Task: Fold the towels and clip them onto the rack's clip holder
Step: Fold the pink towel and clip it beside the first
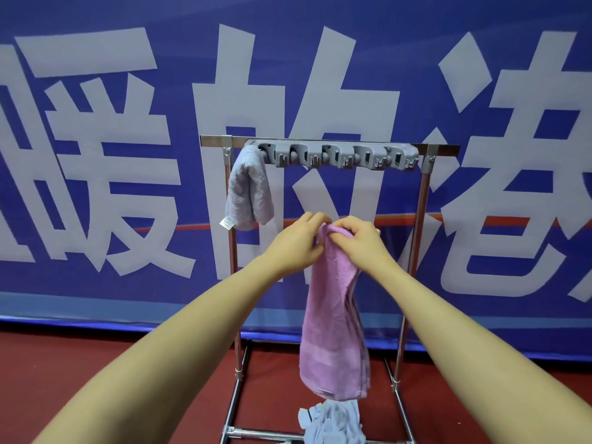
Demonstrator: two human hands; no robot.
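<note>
A dark red floor [96, 363] carries the metal rack [238, 363], standing on its tubular base just before a blue banner [96, 187]; a crumpled pale blue towel [333, 423] lies on the floor at the rack's base

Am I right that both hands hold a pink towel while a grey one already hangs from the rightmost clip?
Not quite. In the head view the grey towel hangs from the leftmost clip of the clip holder, not the rightmost. The rest holds: the left hand and right hand both hold the pink towel.
</note>
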